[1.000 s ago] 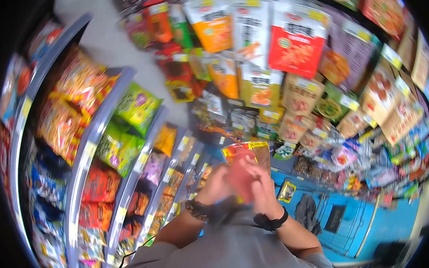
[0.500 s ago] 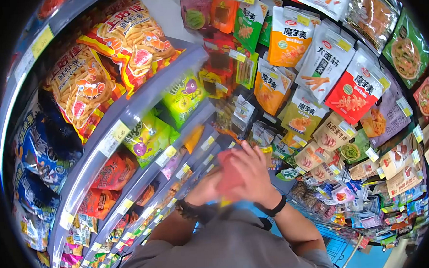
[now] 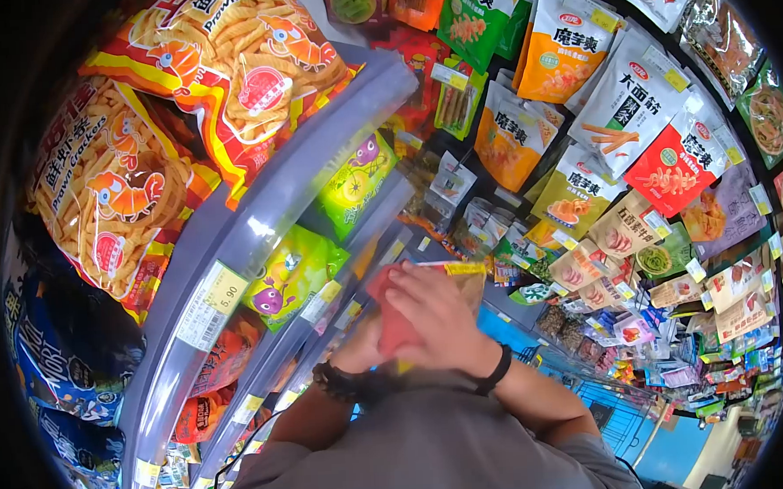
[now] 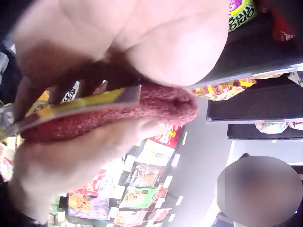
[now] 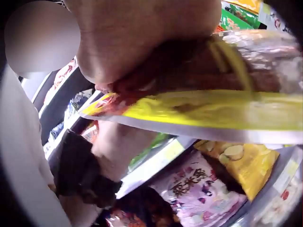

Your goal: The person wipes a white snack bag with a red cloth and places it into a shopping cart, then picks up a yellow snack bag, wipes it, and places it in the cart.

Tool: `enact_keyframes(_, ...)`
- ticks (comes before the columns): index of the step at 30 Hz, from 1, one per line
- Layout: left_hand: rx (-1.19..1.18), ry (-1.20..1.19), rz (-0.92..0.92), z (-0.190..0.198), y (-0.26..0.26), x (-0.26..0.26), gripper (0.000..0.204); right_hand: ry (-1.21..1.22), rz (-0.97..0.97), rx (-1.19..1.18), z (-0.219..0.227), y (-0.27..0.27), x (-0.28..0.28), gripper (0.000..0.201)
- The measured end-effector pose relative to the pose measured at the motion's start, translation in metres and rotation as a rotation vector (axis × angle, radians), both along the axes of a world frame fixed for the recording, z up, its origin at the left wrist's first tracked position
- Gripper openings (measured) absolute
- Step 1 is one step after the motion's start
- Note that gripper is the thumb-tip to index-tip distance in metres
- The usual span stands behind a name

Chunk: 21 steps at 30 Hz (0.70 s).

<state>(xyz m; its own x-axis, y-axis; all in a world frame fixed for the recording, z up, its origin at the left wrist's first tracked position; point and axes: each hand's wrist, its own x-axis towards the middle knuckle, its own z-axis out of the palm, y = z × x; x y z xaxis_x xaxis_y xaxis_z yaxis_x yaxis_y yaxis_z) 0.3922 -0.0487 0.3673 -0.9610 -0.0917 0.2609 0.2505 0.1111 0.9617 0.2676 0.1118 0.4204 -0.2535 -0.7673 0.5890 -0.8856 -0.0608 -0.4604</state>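
In front of the grey shirt, both hands work close together at a clear and brown snack packet (image 3: pixel 472 285) with a yellow edge. The left hand (image 3: pixel 357 346) holds the packet from its left side and is partly covered by a red cloth (image 3: pixel 392 334). Over the cloth lies the right hand (image 3: pixel 443 316), holding it against the packet. The left wrist view shows the fuzzy red cloth (image 4: pixel 182 105) folded between packet and right hand. In the right wrist view the yellow packet edge (image 5: pixel 189 111) runs below the right hand; its contents are blurred.
At left, a curved shelf edge (image 3: pixel 258 198) with price tags fronts prawn cracker bags (image 3: pixel 127 186); green bags (image 3: pixel 297 275) sit on the shelf below. Hanging pouches (image 3: pixel 566 44) crowd the right side. A blue wire basket (image 3: pixel 613 418) stands low at right.
The head view has turned, and the cracker shelf now looks nearer and larger. The right hand and red cloth have shifted over the packet, showing more of its yellow edge than half a second ago.
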Motion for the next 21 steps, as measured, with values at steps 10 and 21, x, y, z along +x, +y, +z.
enact_keyframes(10, 1.106, -0.287, -0.102, 0.029, -0.014, 0.014, 0.04, 0.034, -0.24, 0.133, -0.022, 0.01, -0.017, 0.099)
enact_keyframes(21, 0.947, -0.285, -0.184, 0.008, -0.018, 0.012, 0.047, 0.048, 0.048, -0.027, -0.002, -0.016, -0.014, 0.092)
